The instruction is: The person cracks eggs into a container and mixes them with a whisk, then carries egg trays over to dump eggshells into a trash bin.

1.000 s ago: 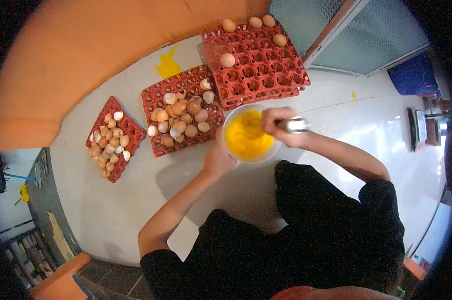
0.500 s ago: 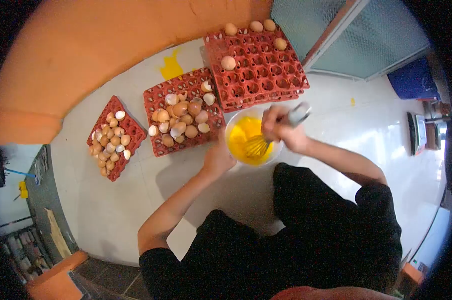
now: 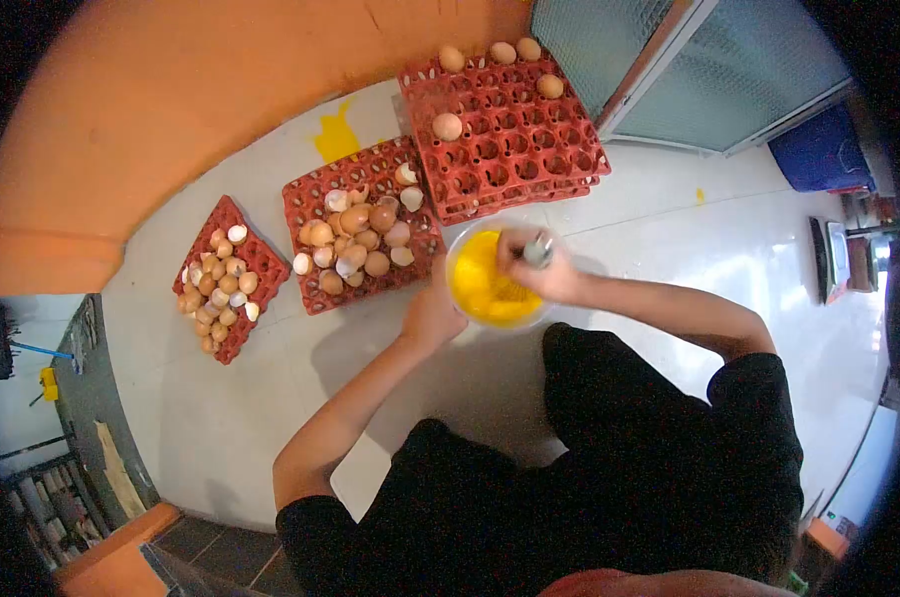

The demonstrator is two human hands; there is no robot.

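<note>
Two red trays (image 3: 264,261) of eggshells (image 3: 367,239) on the pale floor (image 3: 221,428), my left grip (image 3: 434,313) cupped round the left side of a bowl (image 3: 466,233) of yellow egg (image 3: 475,284), stacked trays (image 3: 509,154) beyond, my right grip (image 3: 546,272) closed on an upright whisk (image 3: 538,251) in the egg.

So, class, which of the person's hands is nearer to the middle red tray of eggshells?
Left. The left hand rests against the left side of the bowl, close to the middle tray. The right hand holds the whisk over the bowl, farther right.
</note>
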